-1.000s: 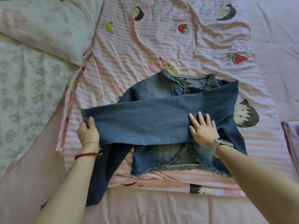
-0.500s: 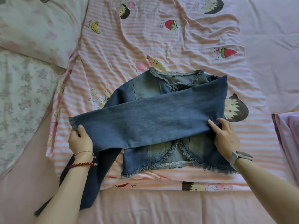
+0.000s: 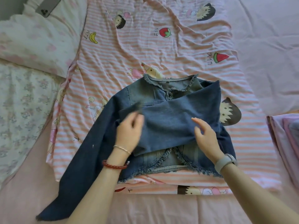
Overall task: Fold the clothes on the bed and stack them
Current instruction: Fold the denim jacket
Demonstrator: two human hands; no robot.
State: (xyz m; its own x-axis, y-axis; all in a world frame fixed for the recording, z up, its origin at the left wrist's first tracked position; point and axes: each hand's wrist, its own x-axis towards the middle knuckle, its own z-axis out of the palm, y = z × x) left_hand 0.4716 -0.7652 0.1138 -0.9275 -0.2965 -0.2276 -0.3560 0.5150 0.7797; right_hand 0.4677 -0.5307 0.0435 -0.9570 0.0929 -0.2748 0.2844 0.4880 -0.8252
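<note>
Denim jacket (image 3: 163, 94) front and centre, lying flat on the striped cartoon sheet (image 3: 145, 50), frayed collar at the far end, frayed hem at the near end. One sleeve (image 3: 178, 120) is folded across the chest from the right side, its cuff end doubled over near the middle. The left hand (image 3: 129, 133) is on that cuff end, blurred, fingers curled at the cloth; whether it truly grips the fabric, I cannot tell. The right hand (image 3: 205, 136) sits at the sleeve's near edge on the right, thumb and fingers pinching the denim there. The other sleeve (image 3: 84, 152) trails out long and straight to the near left, off the striped sheet and onto the pink bedsheet (image 3: 161, 210). On the left wrist, a red bead bracelet (image 3: 113, 165) and a thin pale chain; on the right, a grey watch (image 3: 225, 161). Far left, a floral pillow (image 3: 37, 42) with a phone (image 3: 48, 8) lying on it. At the right edge, a pile of purple cloth (image 3: 284, 135).
</note>
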